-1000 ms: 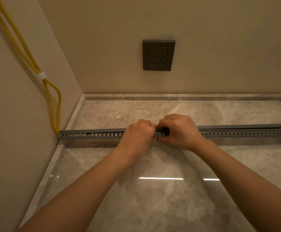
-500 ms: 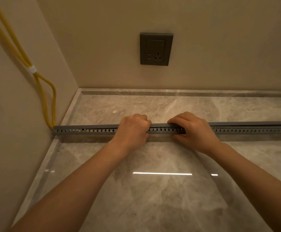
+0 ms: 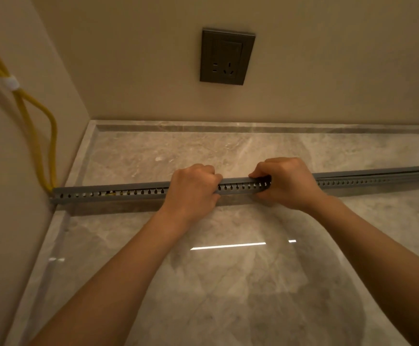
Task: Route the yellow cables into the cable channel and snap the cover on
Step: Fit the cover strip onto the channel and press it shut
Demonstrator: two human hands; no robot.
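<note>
Gripping the long grey perforated plastic cable channel (image 3: 133, 193) from above, both hands sit knuckles-up near its middle, close together but not touching. The left hand (image 3: 193, 193) is bunched like a fist, its fingers curled over the top of the channel and the wrist straight behind it. The right hand (image 3: 285, 183) hooks its fingers over the top edge, with the thumb tucked against the near, slotted side. Both forearms reach in from the near edge of the polished grey marble surface (image 3: 228, 283). The channel lies across that surface from its left edge, where it butts against the beige side wall (image 3: 8, 196), out past the right edge of view. Two yellow cables (image 3: 51, 146) – bound by a white tie (image 3: 12, 83) – run down the side wall into the channel's left end, and a little yellow shows through one slot. A dark grey wall socket (image 3: 227, 56) sits on the back wall.
</note>
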